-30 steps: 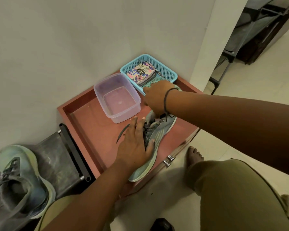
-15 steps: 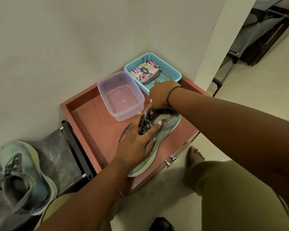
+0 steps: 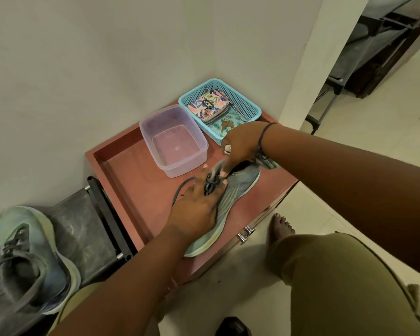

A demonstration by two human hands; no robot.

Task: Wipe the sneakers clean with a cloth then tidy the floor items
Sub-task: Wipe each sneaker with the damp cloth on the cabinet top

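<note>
A grey-teal sneaker [image 3: 230, 197] lies on the red-brown cabinet top [image 3: 131, 180], toe toward me. My left hand [image 3: 194, 209] rests flat on its forefoot with the fingers spread over the dark laces [image 3: 211, 184]. At the shoe's opening, my right hand [image 3: 240, 146] has curled fingers that pinch the tongue. A small pale thing shows at its knuckles; I cannot tell what it is. The second sneaker [image 3: 34, 258] sits on a dark rack at the lower left. No cloth is plainly visible.
A clear plastic tub [image 3: 175, 141] with a little water stands behind the shoe. A blue basket [image 3: 252, 105] in the corner holds a patterned pouch [image 3: 207, 105] and keys [image 3: 224, 123]. My bare foot [image 3: 280, 226] stands on the tiled floor beside the cabinet.
My right hand has slid from the basket's edge down to the shoe's tongue. My left hand has shifted slightly up onto the laces. The shoe stays in place.
</note>
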